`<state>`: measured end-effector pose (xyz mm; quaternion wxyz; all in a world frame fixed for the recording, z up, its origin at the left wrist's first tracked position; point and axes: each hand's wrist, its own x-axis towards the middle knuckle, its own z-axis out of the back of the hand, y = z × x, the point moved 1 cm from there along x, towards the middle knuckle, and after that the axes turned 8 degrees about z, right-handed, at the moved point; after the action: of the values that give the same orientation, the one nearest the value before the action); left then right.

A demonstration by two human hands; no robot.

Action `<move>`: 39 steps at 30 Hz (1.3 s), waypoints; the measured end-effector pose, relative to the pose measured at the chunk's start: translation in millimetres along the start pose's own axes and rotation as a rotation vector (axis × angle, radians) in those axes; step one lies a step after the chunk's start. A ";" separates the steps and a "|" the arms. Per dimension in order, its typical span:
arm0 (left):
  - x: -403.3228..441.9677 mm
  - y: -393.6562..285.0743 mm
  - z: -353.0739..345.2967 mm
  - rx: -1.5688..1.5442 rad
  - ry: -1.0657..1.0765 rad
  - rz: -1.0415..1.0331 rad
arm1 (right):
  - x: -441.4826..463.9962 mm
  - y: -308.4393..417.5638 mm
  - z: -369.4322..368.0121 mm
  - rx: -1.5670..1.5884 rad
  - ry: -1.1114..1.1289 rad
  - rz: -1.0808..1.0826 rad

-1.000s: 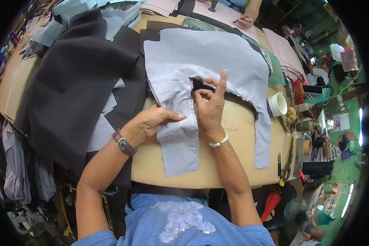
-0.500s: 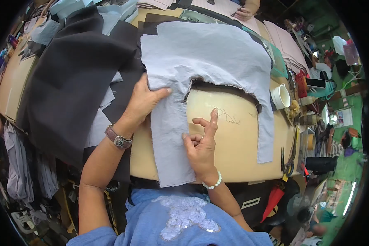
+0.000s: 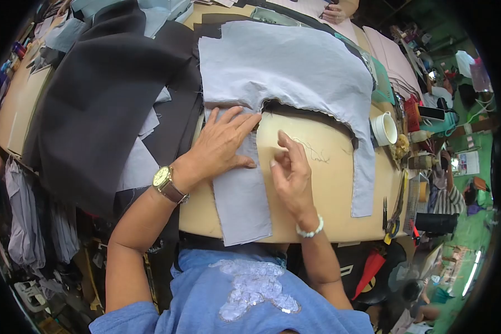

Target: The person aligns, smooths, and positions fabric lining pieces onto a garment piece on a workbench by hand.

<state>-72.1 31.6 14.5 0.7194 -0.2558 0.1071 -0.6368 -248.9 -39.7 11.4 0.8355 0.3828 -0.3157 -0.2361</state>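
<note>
A light grey cloth panel with a curved cut-out lies across the table, dark fabric showing under the cut-out's edge. My left hand, wearing a watch, rests flat on its left strip, fingers stretched and thumb apart. A fold crosses the cloth by my fingertips. To the right of that strip, my right hand hovers over the bare tabletop inside the cut-out. Its fingers are loosely bent, with the thumb standing apart and nothing visible between them. Loose threads lie just beyond it.
Large dark fabric pieces cover the left side. A white mug, scissors and a phone are along the right edge. Another person's hand is at the far side, near pink cloth.
My left hand has turned from the cloth's left edge to lie flat over the strip. My right hand has come off the strip's edge and moved right. The cloth has a new fold.
</note>
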 end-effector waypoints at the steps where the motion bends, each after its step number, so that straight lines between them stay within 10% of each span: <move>1: 0.3 0.5 -0.4 -0.024 0.012 0.004 | 6.8 -6.0 0.6 0.009 0.039 0.093; 39: 1.8 6.9 -4.9 -0.060 0.137 0.051 | 39.1 -31.1 -6.9 -0.218 0.240 0.305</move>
<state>-68.3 29.1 7.2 0.7185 -0.2304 0.1817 -0.6306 -221.8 -79.8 -3.1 0.9295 0.2635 -0.2411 -0.0924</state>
